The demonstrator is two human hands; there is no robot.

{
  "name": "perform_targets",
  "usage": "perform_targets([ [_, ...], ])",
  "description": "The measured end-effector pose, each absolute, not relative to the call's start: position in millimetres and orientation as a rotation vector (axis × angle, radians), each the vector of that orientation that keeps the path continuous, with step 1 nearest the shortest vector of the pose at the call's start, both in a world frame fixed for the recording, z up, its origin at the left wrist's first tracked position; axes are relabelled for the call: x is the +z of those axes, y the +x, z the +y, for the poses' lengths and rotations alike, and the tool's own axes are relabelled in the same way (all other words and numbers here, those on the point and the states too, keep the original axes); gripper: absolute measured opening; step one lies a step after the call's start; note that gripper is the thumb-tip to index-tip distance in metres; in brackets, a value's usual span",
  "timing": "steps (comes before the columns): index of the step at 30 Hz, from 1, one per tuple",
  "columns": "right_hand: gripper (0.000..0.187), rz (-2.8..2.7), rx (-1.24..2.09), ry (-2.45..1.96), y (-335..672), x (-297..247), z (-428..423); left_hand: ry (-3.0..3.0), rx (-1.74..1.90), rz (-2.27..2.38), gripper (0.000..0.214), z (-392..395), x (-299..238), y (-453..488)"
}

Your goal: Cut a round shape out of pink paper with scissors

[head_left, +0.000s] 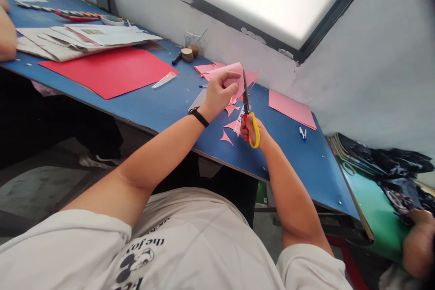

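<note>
My left hand (217, 92) pinches a folded pink paper (228, 74) and holds it up over the blue table (163, 99). My right hand (250, 129) grips yellow-handled scissors (247, 108), their blades pointing up into the pink paper's edge. Pink paper scraps (229, 125) lie on the table just below both hands. A black band sits on my left wrist.
A large red sheet (108, 70) and newspapers (84, 38) lie to the left. A pink sheet (291, 108) and a pen (302, 133) lie to the right. A plastic cup (192, 41) stands by the wall. Other people's arms show at the far left (7, 31) and lower right (418, 244).
</note>
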State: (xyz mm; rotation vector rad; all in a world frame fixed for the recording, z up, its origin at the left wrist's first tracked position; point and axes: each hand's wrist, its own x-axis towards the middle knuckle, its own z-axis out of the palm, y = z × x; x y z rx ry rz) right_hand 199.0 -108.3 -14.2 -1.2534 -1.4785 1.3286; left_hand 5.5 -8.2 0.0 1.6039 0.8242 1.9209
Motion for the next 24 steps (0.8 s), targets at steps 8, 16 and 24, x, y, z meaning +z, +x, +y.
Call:
perform_targets([
  [8,0.104,-1.476,1.327,-1.249,197,-8,-114,1.568,1.93,0.831,0.034,-17,6,5],
  [16,0.104,-1.446,1.311,-1.275,193,-5,-117,1.548,1.889,0.803,0.037,-20,3,9],
  [24,0.104,-1.443,1.307,-1.268,193,-4,-116,1.574,1.858,0.774,0.044,-25,4,11],
])
